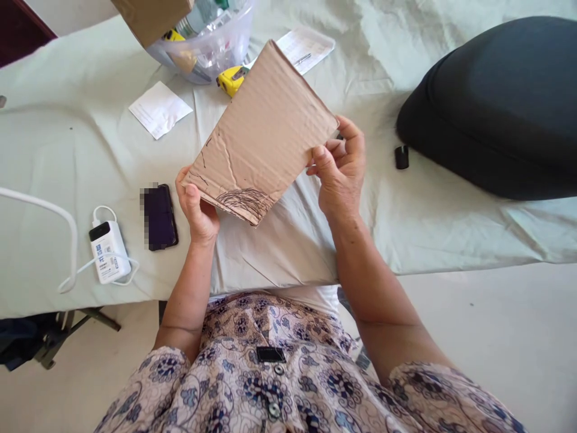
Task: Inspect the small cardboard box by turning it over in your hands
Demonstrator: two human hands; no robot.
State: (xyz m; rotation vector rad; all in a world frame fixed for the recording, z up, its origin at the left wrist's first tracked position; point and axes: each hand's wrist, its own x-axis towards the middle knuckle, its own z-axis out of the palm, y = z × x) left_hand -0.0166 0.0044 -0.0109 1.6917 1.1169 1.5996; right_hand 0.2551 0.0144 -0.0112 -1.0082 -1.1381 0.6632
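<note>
You are at a table [99,144] in a plain room, perhaps a home or small workroom; which, the view leaves unclear: there is a creased pale green cloth [387,234], a plastic tub [240,41] of odds and ends, a tape measure [230,80], a phone [162,216], and a smooth pale floor [487,325]

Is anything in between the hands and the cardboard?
Nothing that I can see. The left hand grips the cardboard directly at its left corner, the right hand at its right edge. The yellow tape measure lies beyond it. What's behind the cardboard is hidden.
</note>
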